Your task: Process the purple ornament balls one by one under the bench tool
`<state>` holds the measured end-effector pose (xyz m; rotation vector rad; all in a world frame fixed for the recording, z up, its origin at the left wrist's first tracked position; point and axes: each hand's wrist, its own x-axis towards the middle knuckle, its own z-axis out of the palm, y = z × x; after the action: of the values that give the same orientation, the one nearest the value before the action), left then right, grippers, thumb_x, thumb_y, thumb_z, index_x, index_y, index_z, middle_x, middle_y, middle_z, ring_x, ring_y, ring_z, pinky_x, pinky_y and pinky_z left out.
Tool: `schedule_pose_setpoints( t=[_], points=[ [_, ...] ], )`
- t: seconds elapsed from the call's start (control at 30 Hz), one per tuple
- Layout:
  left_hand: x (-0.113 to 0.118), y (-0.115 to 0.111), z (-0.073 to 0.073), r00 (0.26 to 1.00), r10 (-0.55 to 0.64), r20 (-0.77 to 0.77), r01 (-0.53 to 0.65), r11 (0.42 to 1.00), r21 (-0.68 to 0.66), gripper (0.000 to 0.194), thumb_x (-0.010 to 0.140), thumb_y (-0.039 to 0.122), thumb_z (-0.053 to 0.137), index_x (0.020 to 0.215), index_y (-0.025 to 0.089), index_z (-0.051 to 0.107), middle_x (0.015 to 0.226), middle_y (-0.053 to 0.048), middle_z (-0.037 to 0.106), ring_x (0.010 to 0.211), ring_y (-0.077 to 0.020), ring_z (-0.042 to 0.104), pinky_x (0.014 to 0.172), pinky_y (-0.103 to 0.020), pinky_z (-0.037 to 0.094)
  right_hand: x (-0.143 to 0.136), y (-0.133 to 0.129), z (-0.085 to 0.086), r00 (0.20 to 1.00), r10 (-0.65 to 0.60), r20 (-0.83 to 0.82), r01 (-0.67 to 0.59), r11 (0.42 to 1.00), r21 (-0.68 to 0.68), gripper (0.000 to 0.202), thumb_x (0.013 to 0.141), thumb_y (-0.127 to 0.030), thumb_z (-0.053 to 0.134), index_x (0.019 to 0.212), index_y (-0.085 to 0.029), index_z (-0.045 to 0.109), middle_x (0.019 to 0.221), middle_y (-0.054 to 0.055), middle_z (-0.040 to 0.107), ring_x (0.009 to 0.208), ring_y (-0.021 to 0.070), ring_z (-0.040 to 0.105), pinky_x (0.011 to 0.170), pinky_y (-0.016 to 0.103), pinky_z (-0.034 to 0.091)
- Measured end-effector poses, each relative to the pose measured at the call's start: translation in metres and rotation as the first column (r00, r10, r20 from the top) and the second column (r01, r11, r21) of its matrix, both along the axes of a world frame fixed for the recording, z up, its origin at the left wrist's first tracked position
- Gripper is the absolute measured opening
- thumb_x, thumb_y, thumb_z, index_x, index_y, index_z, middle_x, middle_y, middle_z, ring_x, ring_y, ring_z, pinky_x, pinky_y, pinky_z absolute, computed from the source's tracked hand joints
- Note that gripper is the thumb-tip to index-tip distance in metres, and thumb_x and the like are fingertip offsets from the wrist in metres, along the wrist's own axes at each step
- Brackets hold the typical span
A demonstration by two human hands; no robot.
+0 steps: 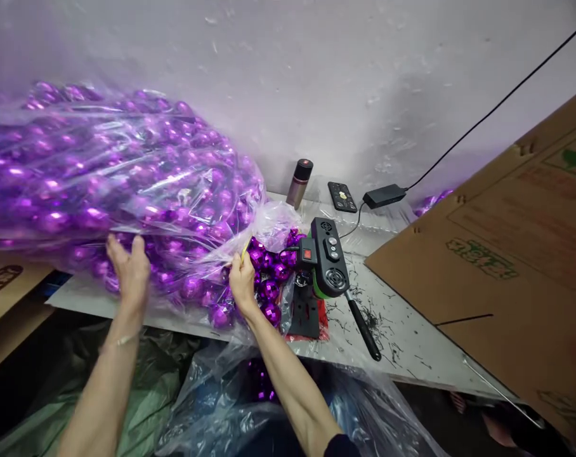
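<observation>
A large clear plastic bag (174, 171) full of shiny purple balls lies across the left of the table, its mouth facing right. My left hand (130, 266) is at the bag's near side, thumb and fingers apart, seemingly touching the film. At the mouth, my right hand (243, 282) is closed in a pinch on the bag's edge, where a thin yellow strip shows. Faceted purple balls (270, 291) spill out beside it. Just right of them stands a black device (330, 257) with round vents, a red switch and a black-handled lever (364, 330).
Behind are a dark-capped bottle (300, 184), a phone (342, 197) and a black power adapter (384, 195) with its cord. A big cardboard box (507, 254) leans in from the right. Black scraps (373, 317) litter the table. Clear plastic film (212, 393) hangs below its front edge.
</observation>
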<state>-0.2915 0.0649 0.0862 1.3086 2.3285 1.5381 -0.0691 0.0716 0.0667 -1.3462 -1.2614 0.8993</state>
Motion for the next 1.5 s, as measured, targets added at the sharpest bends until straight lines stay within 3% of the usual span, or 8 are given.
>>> schedule_pose_setpoints(
  t=[0.23,0.4,0.53,0.7,0.87,1.1,1.33,1.5],
  points=[
    [0.137,-0.128,-0.072,0.996,-0.053,0.076,0.055,0.998,-0.032,0.105,0.090,0.068,0.054,0.165,0.015,0.003,0.172,-0.021,-0.015,0.160,-0.0395,-0.012,0.128,-0.059,0.011,0.026,-0.044,0.016,0.938,0.085,0.337,-0.150,0.973,0.173,0.044,0.099,-0.033,0.046,0.136,-0.013,0.058,0.117,0.015,0.072,0.111,0.0257,0.067,0.099,0.039,0.053],
    [0.093,-0.112,-0.074,0.939,0.256,0.230,-0.264,0.964,0.005,0.094,0.100,0.062,0.031,0.162,0.006,-0.012,0.170,-0.026,-0.017,0.159,-0.0382,-0.019,0.127,-0.063,-0.006,0.081,-0.131,-0.002,0.819,-0.029,0.574,-0.257,0.874,0.412,0.052,0.101,-0.021,0.046,0.152,-0.021,0.044,0.139,0.014,0.064,0.134,0.0250,0.057,0.111,0.045,0.051],
    [0.052,-0.117,-0.061,0.981,0.182,0.062,-0.185,0.982,0.046,0.108,0.093,0.071,0.040,0.162,0.006,-0.011,0.170,-0.026,-0.017,0.158,-0.0425,-0.019,0.127,-0.060,-0.006,0.111,-0.175,-0.035,0.780,-0.113,0.615,-0.184,0.898,0.399,0.063,0.099,-0.018,0.049,0.160,-0.027,0.031,0.154,0.015,0.053,0.148,0.0317,0.046,0.114,0.056,0.050],
    [0.109,-0.158,-0.073,0.936,-0.124,-0.330,0.170,0.979,0.115,0.104,0.090,0.064,0.057,0.165,0.021,-0.002,0.173,-0.019,-0.013,0.160,-0.0415,-0.009,0.127,-0.064,0.009,0.098,-0.174,-0.064,0.760,-0.093,0.643,-0.122,0.952,0.281,0.066,0.101,-0.024,0.049,0.162,-0.024,0.025,0.172,0.019,0.018,0.160,0.0401,0.021,0.115,0.067,0.046],
    [0.171,-0.150,-0.079,0.822,-0.428,-0.374,0.436,0.897,-0.070,0.068,0.100,0.038,0.049,0.163,0.033,0.024,0.169,-0.016,0.027,0.161,-0.0370,0.012,0.124,-0.068,0.017,0.063,-0.147,-0.078,0.771,-0.044,0.635,-0.170,0.947,0.272,0.072,0.099,-0.017,0.049,0.163,-0.019,0.016,0.173,0.021,0.005,0.161,0.0403,0.000,0.120,0.071,0.036],
    [0.165,-0.100,-0.069,0.853,-0.380,-0.357,0.336,0.924,-0.181,0.056,0.102,0.047,0.044,0.153,0.023,0.050,0.169,-0.020,0.028,0.161,-0.0404,0.010,0.122,-0.073,0.004,0.043,-0.119,-0.092,0.753,-0.036,0.657,-0.203,0.937,0.285,0.081,0.094,-0.012,0.051,0.163,-0.018,0.010,0.172,0.023,0.003,0.161,0.0417,-0.006,0.119,0.075,0.033],
    [0.172,-0.125,-0.076,0.852,-0.341,-0.397,0.319,0.940,-0.125,0.056,0.103,0.043,0.044,0.156,0.024,0.045,0.164,-0.019,0.039,0.160,-0.0361,0.016,0.124,-0.068,0.002,0.067,-0.142,-0.083,0.797,0.020,0.604,-0.255,0.917,0.307,0.071,0.098,-0.012,0.045,0.163,-0.021,0.018,0.172,0.019,0.016,0.161,0.0363,0.014,0.121,0.069,0.036],
    [0.179,-0.122,-0.055,0.772,-0.440,-0.458,0.452,0.887,-0.090,0.045,0.102,0.032,0.048,0.147,0.026,0.056,0.144,-0.014,0.064,0.142,-0.0315,0.052,0.123,-0.057,0.030,0.102,-0.177,-0.075,0.825,-0.014,0.564,-0.231,0.904,0.360,0.066,0.099,-0.012,0.043,0.161,-0.023,0.026,0.165,0.017,0.038,0.156,0.0307,0.033,0.117,0.059,0.049]
  ],
)
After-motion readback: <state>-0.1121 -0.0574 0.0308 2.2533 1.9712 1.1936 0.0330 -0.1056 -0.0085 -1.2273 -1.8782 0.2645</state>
